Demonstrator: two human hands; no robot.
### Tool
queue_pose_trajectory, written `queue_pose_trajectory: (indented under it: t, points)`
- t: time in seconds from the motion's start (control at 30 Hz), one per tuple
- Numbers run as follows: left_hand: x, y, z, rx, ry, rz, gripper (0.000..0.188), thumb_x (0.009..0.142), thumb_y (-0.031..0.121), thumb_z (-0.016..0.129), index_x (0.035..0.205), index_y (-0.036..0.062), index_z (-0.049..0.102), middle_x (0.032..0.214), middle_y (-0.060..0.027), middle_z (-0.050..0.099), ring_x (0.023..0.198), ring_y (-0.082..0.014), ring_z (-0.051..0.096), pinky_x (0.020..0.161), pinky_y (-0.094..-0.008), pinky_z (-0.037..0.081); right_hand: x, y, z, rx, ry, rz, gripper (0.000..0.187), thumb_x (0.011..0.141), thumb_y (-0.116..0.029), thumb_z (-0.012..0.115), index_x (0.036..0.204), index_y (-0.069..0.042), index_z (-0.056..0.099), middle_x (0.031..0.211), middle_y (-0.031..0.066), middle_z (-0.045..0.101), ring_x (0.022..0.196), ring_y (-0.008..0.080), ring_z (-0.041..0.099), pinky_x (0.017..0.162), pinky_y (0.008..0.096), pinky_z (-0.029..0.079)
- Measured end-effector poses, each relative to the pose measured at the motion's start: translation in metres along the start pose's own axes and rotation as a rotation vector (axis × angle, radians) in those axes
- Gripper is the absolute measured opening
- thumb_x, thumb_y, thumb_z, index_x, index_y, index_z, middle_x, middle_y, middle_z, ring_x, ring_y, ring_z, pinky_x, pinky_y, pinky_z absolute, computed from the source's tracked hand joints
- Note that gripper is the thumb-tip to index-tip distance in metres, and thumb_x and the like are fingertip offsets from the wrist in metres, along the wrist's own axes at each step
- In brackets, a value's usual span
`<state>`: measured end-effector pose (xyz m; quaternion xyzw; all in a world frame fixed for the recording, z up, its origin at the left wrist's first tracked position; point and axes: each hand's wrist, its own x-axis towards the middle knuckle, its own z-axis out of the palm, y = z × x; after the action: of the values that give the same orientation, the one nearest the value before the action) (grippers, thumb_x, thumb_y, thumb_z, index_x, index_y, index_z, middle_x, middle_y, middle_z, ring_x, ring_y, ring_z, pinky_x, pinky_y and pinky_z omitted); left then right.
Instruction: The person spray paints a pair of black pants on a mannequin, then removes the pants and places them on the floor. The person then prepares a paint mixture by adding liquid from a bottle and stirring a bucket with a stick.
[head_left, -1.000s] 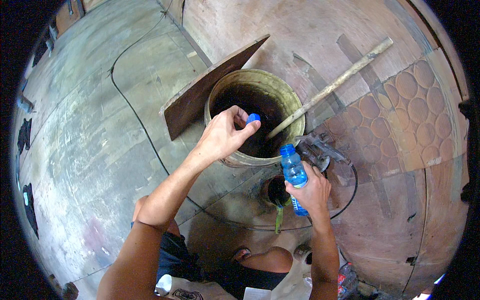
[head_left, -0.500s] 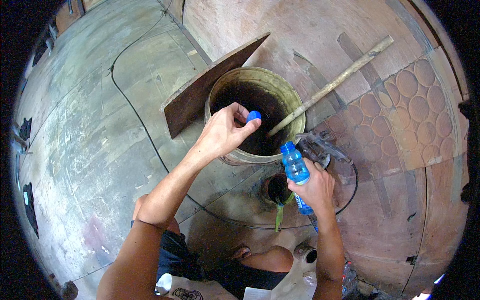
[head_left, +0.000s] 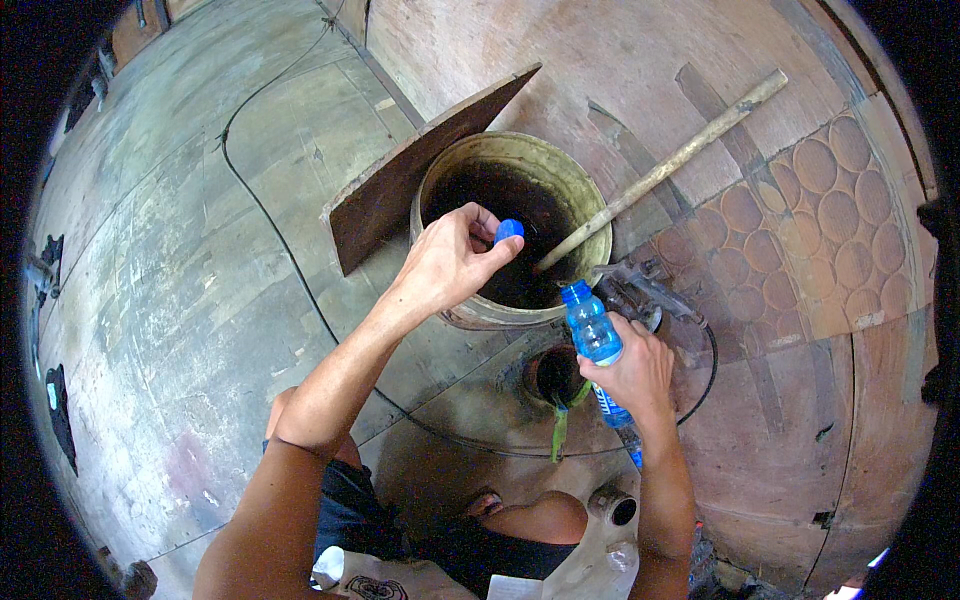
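Between the thumb and fingers of my left hand (head_left: 458,258) is a blue bottle cap (head_left: 509,230), held over the near part of a large round bucket (head_left: 576,163). The bucket is dark inside, and a long wooden stick (head_left: 680,165) leans out of it to the right. My right hand (head_left: 640,372) is wrapped round a blue plastic bottle (head_left: 592,330). The bottle's neck is uncapped and points up and away from me, close to the bucket's near right side. What is in the bottle I cannot make out.
A dark board (head_left: 420,165) leans at the bucket's left. Nearer me stands a small dark container (head_left: 540,382) with a green strip (head_left: 559,435) hanging from it. A spray gun-like tool (head_left: 655,290) lies beside the bucket; a black cable (head_left: 290,250) curves over the floor.
My right hand and the bottle have shifted slightly right and toward me. My left hand stays in place with the cap.
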<state>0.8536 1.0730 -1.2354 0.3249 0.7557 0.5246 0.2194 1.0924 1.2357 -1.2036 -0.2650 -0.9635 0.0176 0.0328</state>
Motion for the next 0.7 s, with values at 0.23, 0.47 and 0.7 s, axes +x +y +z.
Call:
queue_pose_trajectory:
  t: [0.23,0.47,0.7]
  points:
    - [0.002,-0.005,0.004,-0.002,0.005,0.021,0.041,0.085,0.038,0.073,0.096,-0.0013,0.066,0.089,-0.0135,0.070,0.083,-0.0206,0.067,0.079,-0.0364,0.054,0.001,0.000,-0.002,0.010,-0.016,0.007,0.054,0.067,-0.040,0.080,0.111,-0.013,0.064,0.089,0.0159,0.067,0.080,0.0398,0.068,0.067,0.0513,0.053]
    - [0.002,-0.004,0.008,0.024,-0.002,0.030,0.041,0.085,0.037,0.073,0.096,-0.0017,0.066,0.087,-0.0132,0.070,0.081,-0.0202,0.067,0.078,-0.0357,0.054,0.002,0.001,-0.002,0.000,-0.012,0.000,0.056,0.066,-0.040,0.080,0.112,-0.012,0.064,0.091,0.0159,0.067,0.081,0.0401,0.068,0.069,0.0513,0.054]
    - [0.003,-0.008,0.015,0.036,-0.016,0.058,0.041,0.085,0.036,0.074,0.098,-0.0021,0.066,0.087,-0.0132,0.070,0.081,-0.0194,0.067,0.077,-0.0355,0.054,0.001,0.004,-0.001,0.015,-0.025,0.002,0.059,0.065,-0.040,0.081,0.114,-0.012,0.064,0.094,0.0164,0.068,0.083,0.0397,0.068,0.070,0.0516,0.054]
